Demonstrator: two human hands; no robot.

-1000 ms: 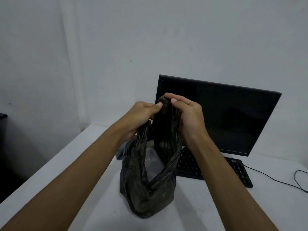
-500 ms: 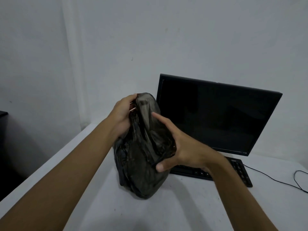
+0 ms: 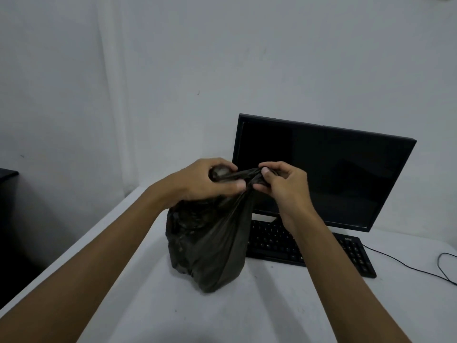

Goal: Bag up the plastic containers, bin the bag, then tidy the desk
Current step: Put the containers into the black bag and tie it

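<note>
A black plastic bag (image 3: 210, 243) stands bulging on the white desk (image 3: 259, 305), in front of the keyboard's left end. Its top is gathered into a twisted neck stretched between my hands. My left hand (image 3: 202, 180) is closed around the left part of that neck, above the bag. My right hand (image 3: 282, 181) pinches the right end of the neck with thumb and fingers. The plastic containers are hidden inside the bag.
A black monitor (image 3: 321, 174) stands behind the bag, screen dark. A black keyboard (image 3: 309, 248) lies before it, its cable (image 3: 408, 266) trailing right. The desk's left edge runs diagonally beside a dark drop. A white wall is behind.
The bag's mouth was open a second ago with a clear container showing inside. My hands have gathered and twisted the top shut; my right hand came up from the bag's side to its neck.
</note>
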